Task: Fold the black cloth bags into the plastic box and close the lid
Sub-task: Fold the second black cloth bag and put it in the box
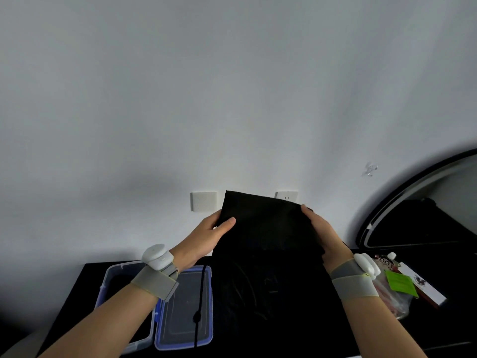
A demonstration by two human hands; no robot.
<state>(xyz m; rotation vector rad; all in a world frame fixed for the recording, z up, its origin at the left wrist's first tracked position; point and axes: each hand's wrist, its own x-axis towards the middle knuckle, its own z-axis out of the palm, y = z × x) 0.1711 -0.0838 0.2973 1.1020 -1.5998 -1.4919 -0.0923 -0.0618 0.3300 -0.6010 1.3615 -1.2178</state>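
A black cloth bag (265, 226) is held up in front of the wall, above the black table (296, 332). My left hand (206, 236) grips its left edge, thumb across the front. My right hand (322, 231) grips its right edge. The bag's lower part hangs down to the table, and a black drawstring (200, 301) dangles over the box lid. The clear plastic box (116, 277) stands open at the table's left, partly hidden by my left forearm. Its blue-rimmed lid (185, 308) lies flat beside it on the right.
A clear plastic packet with a green tag (397, 282) and a white card (423, 285) lie at the table's right. A dark curved frame (413, 189) stands at the far right. Two white wall plates (204, 201) sit behind the bag.
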